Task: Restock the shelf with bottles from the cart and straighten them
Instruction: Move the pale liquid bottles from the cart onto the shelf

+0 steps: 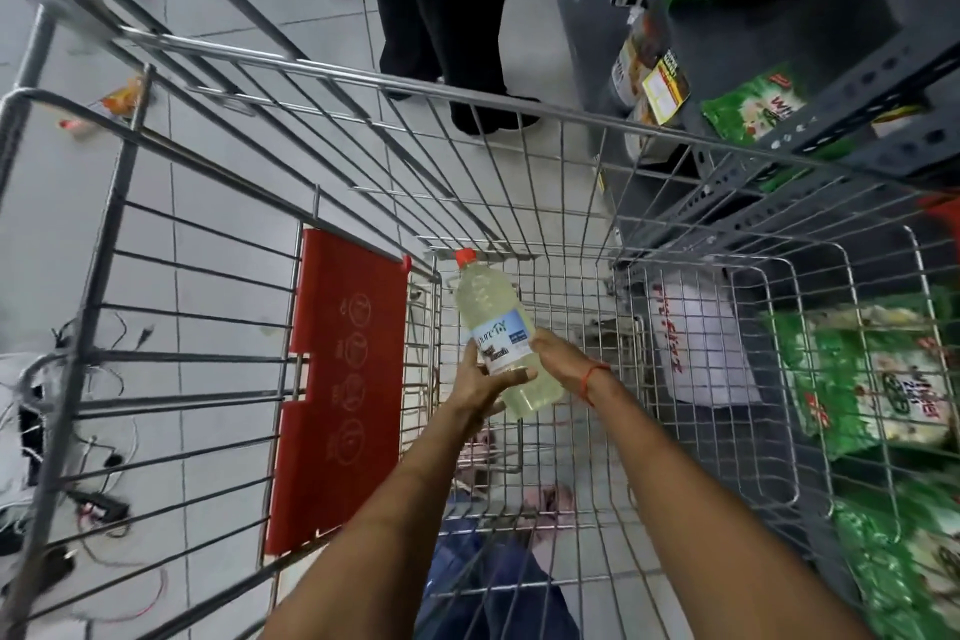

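Observation:
A clear plastic bottle [493,327] of pale yellowish liquid, with a red cap and a blue-and-white label, is held inside the wire shopping cart [363,83]. My left hand [480,382] cups its lower body from the left and underneath. My right hand [558,353] grips it from the right; a red string circles that wrist. The bottle tilts with its cap pointing away from me. The grey metal shelf [779,47] stands to the right of the cart.
A person in black trousers and shoes [441,16] stands just beyond the cart's far end. Green packets [748,109] lie on the shelf, and more green packets [872,379] sit low at the right. The red child-seat flap [337,379] hangs inside the cart's left. Cables lie on the tiled floor at left.

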